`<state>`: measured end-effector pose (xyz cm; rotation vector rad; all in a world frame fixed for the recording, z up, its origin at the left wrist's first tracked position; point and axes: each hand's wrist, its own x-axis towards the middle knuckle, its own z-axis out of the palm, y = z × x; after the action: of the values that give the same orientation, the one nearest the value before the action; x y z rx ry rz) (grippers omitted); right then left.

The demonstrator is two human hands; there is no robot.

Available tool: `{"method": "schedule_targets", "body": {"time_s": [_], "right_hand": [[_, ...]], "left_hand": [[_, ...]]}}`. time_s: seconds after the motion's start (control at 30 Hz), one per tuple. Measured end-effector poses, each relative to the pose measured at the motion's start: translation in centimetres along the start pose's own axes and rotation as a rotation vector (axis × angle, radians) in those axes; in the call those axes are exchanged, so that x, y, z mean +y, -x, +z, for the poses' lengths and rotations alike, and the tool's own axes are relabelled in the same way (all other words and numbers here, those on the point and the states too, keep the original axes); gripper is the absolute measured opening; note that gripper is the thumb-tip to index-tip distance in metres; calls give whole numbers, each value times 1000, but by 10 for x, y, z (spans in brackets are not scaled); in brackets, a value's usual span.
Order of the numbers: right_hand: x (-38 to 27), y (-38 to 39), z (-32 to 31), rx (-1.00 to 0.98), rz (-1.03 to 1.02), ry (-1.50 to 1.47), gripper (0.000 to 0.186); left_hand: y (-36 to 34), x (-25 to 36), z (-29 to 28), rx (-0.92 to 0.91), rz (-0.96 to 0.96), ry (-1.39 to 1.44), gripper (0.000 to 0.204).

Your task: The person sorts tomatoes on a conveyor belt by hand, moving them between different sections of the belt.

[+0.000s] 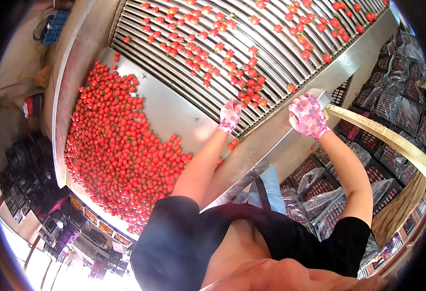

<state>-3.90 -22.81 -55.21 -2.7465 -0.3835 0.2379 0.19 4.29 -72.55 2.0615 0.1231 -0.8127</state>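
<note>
My left hand (231, 116), in a pink flowered glove, is at the lower end of the metal rollers (174, 68). Its fingers bend down out of sight, so their grip does not show. Just beyond it, a cluster of red cherry tomatoes (252, 92) lies on the rollers. My right hand (307, 115), gloved alike, is curled closed over the side rail (271, 150), beside a metal corner piece (323, 99). Whatever it may hold is hidden. To the left, many cherry tomatoes (121, 131) are heaped on a sloping metal tray (162, 99).
Stacked dark crates (368, 138) with clear plastic stand at the right, behind a curved pale bar (383, 128). A raised metal wall (60, 106) bounds the tray on the left. More black crates (21, 169) are on the floor beyond it.
</note>
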Motion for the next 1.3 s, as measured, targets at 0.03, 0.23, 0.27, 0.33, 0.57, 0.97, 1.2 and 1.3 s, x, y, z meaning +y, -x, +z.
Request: {"method": "schedule_targets", "body": {"time_s": [0.03, 0.23, 0.27, 0.33, 0.57, 0.97, 1.2, 1.3], "right_hand": [[0, 1, 2, 13, -1, -14, 10], [4, 6, 7, -10, 44, 33, 9], [10, 14, 6, -22, 80, 61, 9], [9, 13, 1, 11, 103, 67, 13], [-20, -13, -4, 85, 5, -3, 15], [-12, -4, 10, 143, -30, -61, 15], [2, 8, 29, 346, 27, -208, 15], [-28, 19, 36, 384, 419, -1200, 26]], "left_hand": [[-5, 16, -4, -86, -182, 196, 20], [20, 88, 9, -50, -114, 570, 21], [24, 121, 7, 78, -96, 346, 20], [-9, 100, 7, 234, -220, 572, 20], [-75, -1, -65, 600, -184, 81, 31], [-97, 22, -74, 557, -64, -23, 28], [19, 113, -14, -78, 108, 1353, 17], [116, 199, 45, 87, 133, 773, 18]]}}
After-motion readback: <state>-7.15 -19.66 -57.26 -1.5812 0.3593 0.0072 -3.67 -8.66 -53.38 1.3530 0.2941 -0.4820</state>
